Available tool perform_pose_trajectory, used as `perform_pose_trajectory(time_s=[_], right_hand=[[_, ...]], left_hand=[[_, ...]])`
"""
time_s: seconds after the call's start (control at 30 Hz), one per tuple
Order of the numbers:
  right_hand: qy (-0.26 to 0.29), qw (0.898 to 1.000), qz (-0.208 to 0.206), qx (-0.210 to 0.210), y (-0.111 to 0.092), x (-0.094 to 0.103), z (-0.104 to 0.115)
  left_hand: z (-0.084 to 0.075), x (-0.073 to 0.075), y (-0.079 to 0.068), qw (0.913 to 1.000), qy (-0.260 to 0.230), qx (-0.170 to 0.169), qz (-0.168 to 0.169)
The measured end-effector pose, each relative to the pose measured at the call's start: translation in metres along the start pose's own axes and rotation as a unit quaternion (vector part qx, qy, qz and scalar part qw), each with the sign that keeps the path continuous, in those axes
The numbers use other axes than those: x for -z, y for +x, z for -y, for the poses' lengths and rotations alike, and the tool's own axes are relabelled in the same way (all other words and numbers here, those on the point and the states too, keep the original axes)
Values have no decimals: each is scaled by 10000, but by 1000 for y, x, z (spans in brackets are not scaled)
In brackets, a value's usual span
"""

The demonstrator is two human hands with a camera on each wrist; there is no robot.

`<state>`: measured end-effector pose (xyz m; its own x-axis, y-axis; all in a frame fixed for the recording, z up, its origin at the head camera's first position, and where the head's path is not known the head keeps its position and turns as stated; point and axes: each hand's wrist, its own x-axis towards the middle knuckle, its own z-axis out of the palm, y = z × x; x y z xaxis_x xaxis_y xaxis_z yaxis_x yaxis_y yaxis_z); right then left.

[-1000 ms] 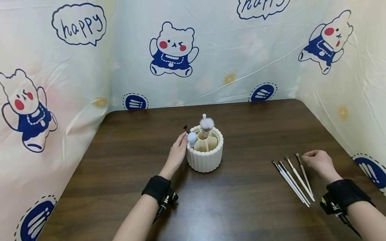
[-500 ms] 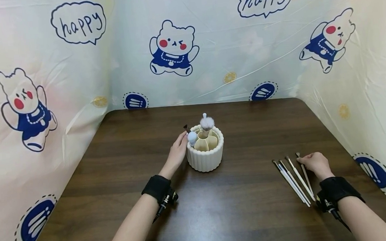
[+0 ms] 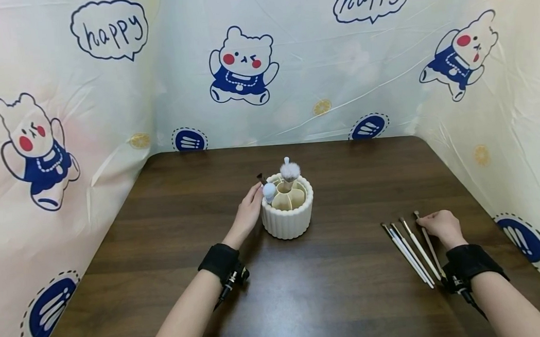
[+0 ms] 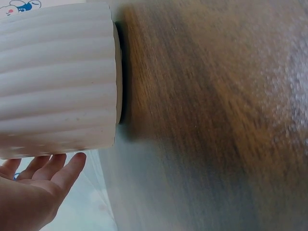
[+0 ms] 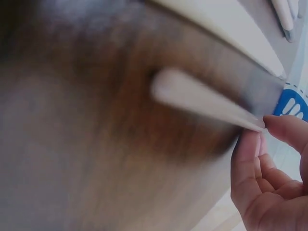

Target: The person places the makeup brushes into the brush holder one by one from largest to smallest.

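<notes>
With the right hand [image 3: 444, 227], pinching a brush [image 3: 430, 246] near the tabletop's right edge [image 3: 465, 198]; with slightly parted left-hand fingers [image 4: 72, 171], touching a holder [image 3: 287, 224] beside open room.

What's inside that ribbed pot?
Cream dividers, a fluffy brush, a dark-tipped brush, a pale rounded top and a small white tip. The pot hides their lower parts.

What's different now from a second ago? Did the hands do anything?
The right hand moved a little to the left and now pinches the slim, pale-handled brush on the far right. That brush's handle end swung slightly right. The left hand stayed at the round, ribbed, cream-white holder, and the other three slim white-handled brushes stayed put.
</notes>
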<state>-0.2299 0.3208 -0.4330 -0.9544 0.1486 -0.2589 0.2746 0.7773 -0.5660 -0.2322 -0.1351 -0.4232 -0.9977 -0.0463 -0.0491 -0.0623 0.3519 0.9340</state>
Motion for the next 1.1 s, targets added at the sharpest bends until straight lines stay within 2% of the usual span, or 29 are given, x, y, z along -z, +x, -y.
perform_pose_trajectory(time_s=[0.37, 0.6, 0.8, 1.1], right_hand=[[17, 9999, 87, -62, 1, 11, 1], [119, 9998, -131, -80, 1, 22, 8], [272, 9983, -512, 63, 4, 33, 19], [737, 9959, -423, 301, 9, 52, 36]], left_hand=[[-1, 0, -1, 10000, 64, -8, 28], [-2, 1, -1, 9999, 81, -51, 71], [-1, 2, -1, 9999, 68, -37, 96], [-2, 2, -3, 9999, 53, -79, 91]])
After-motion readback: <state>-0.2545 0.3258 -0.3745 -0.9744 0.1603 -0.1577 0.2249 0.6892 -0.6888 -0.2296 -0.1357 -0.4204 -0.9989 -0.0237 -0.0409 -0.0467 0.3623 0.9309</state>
